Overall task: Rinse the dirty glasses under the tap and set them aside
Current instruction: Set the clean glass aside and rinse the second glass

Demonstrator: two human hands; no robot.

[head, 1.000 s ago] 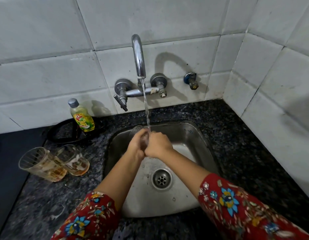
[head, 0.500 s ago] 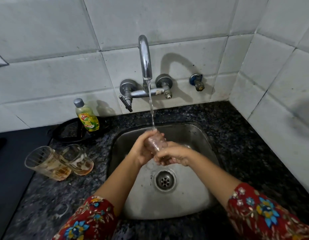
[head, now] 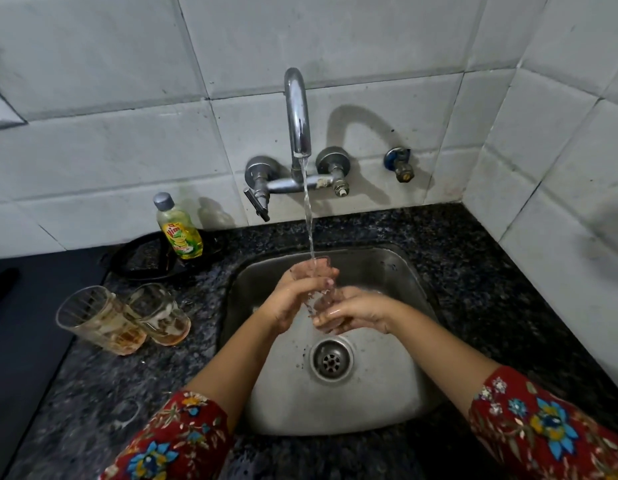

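Note:
A clear glass (head: 318,285) stands upright over the steel sink (head: 401,386), its mouth under the water stream from the chrome tap (head: 298,116). My left hand (head: 293,299) wraps around its side. My right hand (head: 356,311) cups its lower part and base. Water runs into the glass and over my fingers. Two dirty glasses wait on the dark granite counter left of the sink: a ribbed glass (head: 99,320) and a smaller glass (head: 160,315), both with brownish residue, touching each other.
A yellow dish soap bottle (head: 179,230) stands on a black round tray (head: 141,261) behind the dirty glasses. The sink drain (head: 331,358) is below my hands. White tiled walls close the back and right. A small wall valve (head: 399,164) sits right of the tap.
My right hand slid from the top of the glass down to its base, and the glass now stands upright with its mouth under the stream. The camera moved slightly.

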